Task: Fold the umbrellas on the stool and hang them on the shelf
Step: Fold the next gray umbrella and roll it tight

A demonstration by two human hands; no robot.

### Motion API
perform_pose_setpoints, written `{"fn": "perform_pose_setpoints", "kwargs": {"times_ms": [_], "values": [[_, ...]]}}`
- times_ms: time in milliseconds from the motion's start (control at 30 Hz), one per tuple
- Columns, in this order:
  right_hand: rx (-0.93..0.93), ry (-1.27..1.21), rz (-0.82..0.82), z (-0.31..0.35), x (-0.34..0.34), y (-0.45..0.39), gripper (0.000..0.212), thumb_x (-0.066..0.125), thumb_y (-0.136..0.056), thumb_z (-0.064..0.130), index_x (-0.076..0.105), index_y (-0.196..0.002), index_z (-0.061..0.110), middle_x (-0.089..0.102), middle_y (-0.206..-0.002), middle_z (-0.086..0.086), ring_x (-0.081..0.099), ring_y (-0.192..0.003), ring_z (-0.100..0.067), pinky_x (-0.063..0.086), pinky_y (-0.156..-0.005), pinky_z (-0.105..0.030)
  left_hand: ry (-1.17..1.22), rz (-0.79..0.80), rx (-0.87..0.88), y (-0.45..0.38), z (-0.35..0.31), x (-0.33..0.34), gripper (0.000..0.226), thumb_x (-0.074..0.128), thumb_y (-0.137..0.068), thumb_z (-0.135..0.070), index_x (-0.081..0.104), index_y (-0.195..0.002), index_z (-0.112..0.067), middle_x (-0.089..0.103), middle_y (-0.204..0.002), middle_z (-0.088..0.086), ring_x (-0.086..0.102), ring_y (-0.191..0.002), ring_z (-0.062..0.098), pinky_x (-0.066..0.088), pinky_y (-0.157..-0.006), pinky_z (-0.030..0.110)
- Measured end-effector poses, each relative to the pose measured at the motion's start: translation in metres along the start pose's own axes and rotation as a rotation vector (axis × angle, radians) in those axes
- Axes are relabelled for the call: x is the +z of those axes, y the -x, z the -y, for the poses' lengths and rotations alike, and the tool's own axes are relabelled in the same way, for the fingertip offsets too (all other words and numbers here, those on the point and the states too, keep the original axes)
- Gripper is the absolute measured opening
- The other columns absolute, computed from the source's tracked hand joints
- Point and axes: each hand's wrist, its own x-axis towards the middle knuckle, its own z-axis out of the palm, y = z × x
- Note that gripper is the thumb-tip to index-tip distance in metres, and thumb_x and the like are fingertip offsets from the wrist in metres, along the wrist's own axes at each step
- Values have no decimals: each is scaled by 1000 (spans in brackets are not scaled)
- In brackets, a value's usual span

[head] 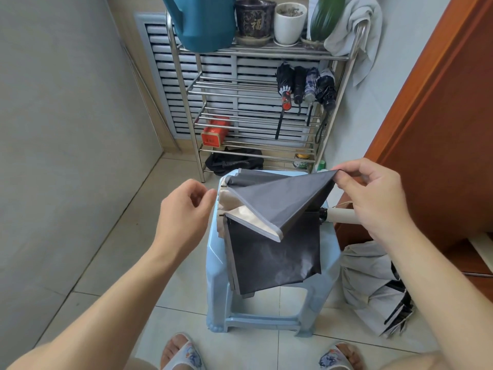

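Right hand point(373, 193) pinches grey umbrella point(272, 231) panel, beige lining showing

We're looking at a home here, a small utility corner or balcony nook. Pale floor tiles point(112, 244) are running up to plain grey walls, and a wooden door frame point(437, 108) is filling the right edge. At top centre a steel rack point(256, 84) is standing against a louvred vent point(160, 76), carrying a teal watering can point(202, 22), plant pots point(289, 21) and a draped towel point(354, 28). At the bottom edge, slippered feet point(181, 352) are showing.
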Motion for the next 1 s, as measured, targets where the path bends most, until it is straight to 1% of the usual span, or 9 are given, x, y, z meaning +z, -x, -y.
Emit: {"fn": "perform_pose_setpoints", "kwargs": {"times_ms": [67, 133, 200, 333, 433, 600, 700, 900, 1000], "values": [[-9, -2, 38, -2, -4, 5, 31, 72, -92, 9, 76, -84, 38, 73, -85, 10, 66, -80, -20, 58, -81, -54, 211, 199, -329, 15, -5, -10, 49, 58, -101, -47, 63, -78, -4, 64, -63, 9, 59, -58, 23, 50, -61, 39], [-16, -21, 66, -5, -7, 10, 34, 71, -92, 4, 76, -83, 37, 70, -87, 3, 66, -79, -28, 56, -80, -51, 494, 628, -712, 39, -15, -14, 72, 46, -98, -67, 70, -93, 1, 73, -81, 15, 71, -69, 31, 55, -63, 39], [-4, -55, 86, -5, -9, 17, 38, 70, -92, 0, 76, -81, 35, 64, -82, -13, 61, -69, -25, 52, -72, -41, 623, 909, -818, 59, -21, -10, 86, 38, -92, -78, 68, -118, -1, 77, -108, 17, 76, -95, 33, 59, -72, 42], [39, -55, 213, -5, -12, 37, 22, 67, -93, -2, 76, -91, 18, 64, -62, -17, 63, -55, -24, 52, -62, -38, 980, 811, -851, 73, -37, 6, 64, 53, -93, -64, 58, -120, -5, 74, -120, 17, 73, -111, 31, 54, -98, 48], [117, -18, 404, -2, -18, 54, 26, 63, -93, -10, 74, -94, 13, 75, -78, -9, 75, -67, -26, 58, -67, -28, 1084, 619, -839, 76, -41, 7, 26, 66, -96, -31, 59, -107, -8, 74, -113, 10, 76, -95, 27, 58, -88, 40], [509, -105, 610, 1, -21, 58, 17, 55, -101, 3, 71, -106, 8, 76, -88, -7, 77, -82, -26, 62, -74, -40, 654, 407, -475, 86, -36, 10, 27, 72, -92, -4, 49, -80, -13, 58, -79, 14, 65, -63, 23, 53, -75, 37], [666, -226, 520, -6, -13, 57, 7, 59, -100, 7, 64, -105, 5, 70, -74, -4, 70, -66, -14, 59, -64, -34, 402, 456, -310, 89, -25, 7, 29, 80, -74, -23, 51, -73, -18, 60, -69, 18, 62, -63, 25, 53, -69, 39], [547, 240, 631, -36, 9, 70, 12, 71, -88, -3, 64, -86, 6, 65, -62, -7, 66, -54, -19, 60, -61, -36, -290, 745, -173, 84, 4, 6, 32, 72, -81, -42, 51, -102, -29, 69, -98, -6, 66, -89, 20, 56, -82, 43], [417, 485, 658, -39, 21, 77, 15, 69, -86, 7, 64, -80, 19, 70, -60, 3, 68, -55, -12, 61, -67, -37, -474, 596, -131, 70, 15, -2, 43, 59, -88, -67, 46, -88, -26, 67, -85, -7, 62, -79, 19, 51, -70, 36]]}}
